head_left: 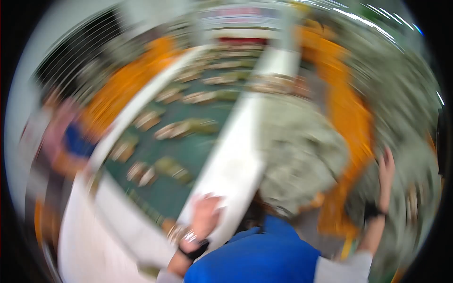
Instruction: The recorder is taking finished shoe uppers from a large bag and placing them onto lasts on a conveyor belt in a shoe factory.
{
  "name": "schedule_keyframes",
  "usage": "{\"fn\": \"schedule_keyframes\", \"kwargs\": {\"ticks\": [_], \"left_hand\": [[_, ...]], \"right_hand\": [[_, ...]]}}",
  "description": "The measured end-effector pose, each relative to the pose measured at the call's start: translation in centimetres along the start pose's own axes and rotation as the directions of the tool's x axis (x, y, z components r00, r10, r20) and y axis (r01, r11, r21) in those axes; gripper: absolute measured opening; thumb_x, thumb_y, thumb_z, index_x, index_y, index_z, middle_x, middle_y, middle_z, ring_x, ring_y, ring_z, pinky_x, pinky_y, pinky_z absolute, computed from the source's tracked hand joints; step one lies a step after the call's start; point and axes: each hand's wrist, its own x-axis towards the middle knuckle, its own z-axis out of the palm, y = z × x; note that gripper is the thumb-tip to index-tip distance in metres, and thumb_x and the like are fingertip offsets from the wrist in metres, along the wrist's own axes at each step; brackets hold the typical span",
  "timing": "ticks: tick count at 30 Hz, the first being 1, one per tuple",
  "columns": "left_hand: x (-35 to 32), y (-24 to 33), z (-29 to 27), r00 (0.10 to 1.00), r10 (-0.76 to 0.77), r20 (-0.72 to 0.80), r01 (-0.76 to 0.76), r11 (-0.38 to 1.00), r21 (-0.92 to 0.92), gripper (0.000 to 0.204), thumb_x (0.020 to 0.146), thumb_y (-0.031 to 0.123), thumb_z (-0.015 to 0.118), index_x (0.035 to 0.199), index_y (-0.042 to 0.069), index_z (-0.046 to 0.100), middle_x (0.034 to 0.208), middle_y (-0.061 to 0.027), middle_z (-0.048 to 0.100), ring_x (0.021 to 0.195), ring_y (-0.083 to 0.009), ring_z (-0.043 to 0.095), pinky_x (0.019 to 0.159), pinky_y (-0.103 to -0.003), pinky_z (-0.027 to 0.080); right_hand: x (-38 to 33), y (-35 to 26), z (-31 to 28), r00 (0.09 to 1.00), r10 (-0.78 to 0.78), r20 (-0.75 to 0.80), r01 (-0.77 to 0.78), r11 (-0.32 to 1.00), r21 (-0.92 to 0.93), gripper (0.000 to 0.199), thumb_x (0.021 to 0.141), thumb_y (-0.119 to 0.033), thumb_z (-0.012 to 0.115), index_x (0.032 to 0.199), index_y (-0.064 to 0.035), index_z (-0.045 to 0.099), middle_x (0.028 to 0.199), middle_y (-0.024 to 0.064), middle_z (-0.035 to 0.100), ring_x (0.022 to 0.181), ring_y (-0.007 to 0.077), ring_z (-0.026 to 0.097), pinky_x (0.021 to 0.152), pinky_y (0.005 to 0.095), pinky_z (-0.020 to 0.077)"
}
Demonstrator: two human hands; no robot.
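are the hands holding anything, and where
Too blurred to be sure: left hand lies flat on the white rail; right hand looks raised, gripping nothing.

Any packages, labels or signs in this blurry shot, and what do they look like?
Small packs: rows on the green belt, oblong, tan and olive; blurred.
Sign: top centre, a pale band with a red strip below; blurred.
Left hand rests on the white rail.

The white rail is a long, flat, pale strip running from the lower middle up and away, beside a green belt. Its near end lies under the left hand. The heaped camouflage fabric, mottled grey-green, is crumpled just right of it; blur hides detail.
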Motion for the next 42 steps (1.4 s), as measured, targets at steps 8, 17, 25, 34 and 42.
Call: {"fn": "schedule_keyframes", "kwargs": {"ticks": [8, 17, 25, 34, 42], "left_hand": [[-13.8, 4.1, 1.7, 0.790, -0.597, -0.136, 0.611, 0.751, 0.252, 0.030, 0.072, 0.012, 0.057, 0.102, 0.008, 0.056, 0.079, -0.0075, 0.056, 0.086, -0.0246, 0.055, 0.094, -0.046, 0.034], [-29.7, 20.6, 8.1, -0.383, -0.800, -0.462, 0.916, -0.395, -0.076, 0.027, 0.073, 0.016, 0.058, 0.098, 0.009, 0.056, 0.080, -0.0110, 0.060, 0.083, -0.0283, 0.057, 0.080, -0.041, 0.038], [-29.5, 26.1, 13.2, -0.751, -0.653, -0.096, 0.637, -0.680, -0.363, 0.026, 0.076, 0.016, 0.057, 0.101, 0.008, 0.056, 0.089, -0.0139, 0.064, 0.088, -0.0307, 0.060, 0.078, -0.044, 0.041], [-32.3, 20.2, 7.6, -0.446, -0.841, -0.307, 0.895, -0.417, -0.157, 0.027, 0.074, 0.016, 0.055, 0.100, 0.009, 0.054, 0.085, -0.0125, 0.062, 0.082, -0.0300, 0.060, 0.076, -0.042, 0.042], [-32.7, 9.2, 0.5, 0.138, -0.800, -0.584, 0.990, 0.131, 0.054, 0.045, 0.070, 0.017, 0.062, 0.111, 0.004, 0.052, 0.101, -0.0174, 0.057, 0.095, -0.0322, 0.055, 0.077, -0.043, 0.046]], "right_hand": [[-15.7, -37.0, 31.5, -0.229, -0.801, 0.553, 0.126, 0.539, 0.833, 0.040, 0.071, 0.000, 0.061, 0.110, -0.0011, 0.055, 0.103, 0.0171, 0.059, 0.085, 0.0298, 0.059, 0.077, 0.0343, 0.0471], [-34.1, -53.1, 34.7, -0.832, -0.539, -0.130, -0.084, -0.108, 0.991, 0.040, 0.071, -0.007, 0.063, 0.110, -0.0050, 0.055, 0.106, 0.0192, 0.056, 0.093, 0.0366, 0.056, 0.080, 0.0394, 0.0461], [-41.0, -52.8, 34.0, -0.952, -0.254, -0.169, -0.118, -0.206, 0.972, 0.046, 0.070, -0.018, 0.066, 0.113, -0.0061, 0.055, 0.110, 0.0194, 0.055, 0.097, 0.0368, 0.055, 0.083, 0.0405, 0.0457], [-37.7, -46.9, 36.7, -0.769, -0.617, -0.168, 0.058, -0.330, 0.942, 0.050, 0.063, -0.016, 0.067, 0.111, -0.0081, 0.056, 0.115, 0.0212, 0.050, 0.106, 0.0386, 0.046, 0.090, 0.0458, 0.0380], [-38.6, -44.0, 37.4, -0.532, -0.841, 0.103, 0.192, -0.001, 0.981, 0.055, 0.066, -0.015, 0.068, 0.118, -0.0119, 0.050, 0.118, 0.0203, 0.044, 0.111, 0.0381, 0.042, 0.092, 0.0423, 0.0397]]}}
